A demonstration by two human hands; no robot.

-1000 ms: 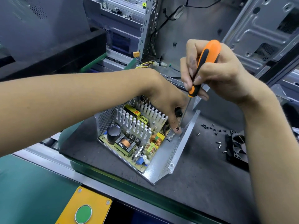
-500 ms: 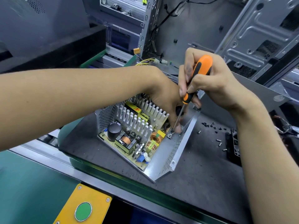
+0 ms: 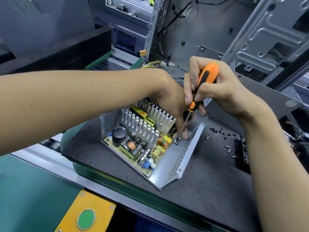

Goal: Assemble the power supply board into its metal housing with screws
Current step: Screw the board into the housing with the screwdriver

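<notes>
Fingers (image 3: 192,84) of the right hand (image 3: 217,91) are wrapping tightly round the orange-and-black handle of the screwdriver (image 3: 203,84), thumb pressing on the lower grip. Just below those fingers the thin shaft is slanting down, its tip sitting on a screw (image 3: 176,140) at the corner of the circuit board (image 3: 138,143). The left hand (image 3: 170,104) is reaching in from the other side, its fingertips (image 3: 184,135) curling down right beside the tip, touching the screw or the shaft to steady it; which of the two I cannot tell from here.

Compared with a second ago, the handle is standing lower and nearer the left hand, and the tip is now resting on the screw rather than hovering over the corner. To me that means the screw is seated and the turning is starting.

The board is lying inside the metal housing (image 3: 182,158), directly under the left wrist, with the housing's perforated wall rising just beyond the fingertips. Another corner hole (image 3: 147,172) near the front edge looks unfilled, though it is too small to be sure, so more screws are probably waiting.

Well away from the right hand's knuckles, loose screws (image 3: 220,131) are lying scattered on the grey mat (image 3: 209,190).
</notes>
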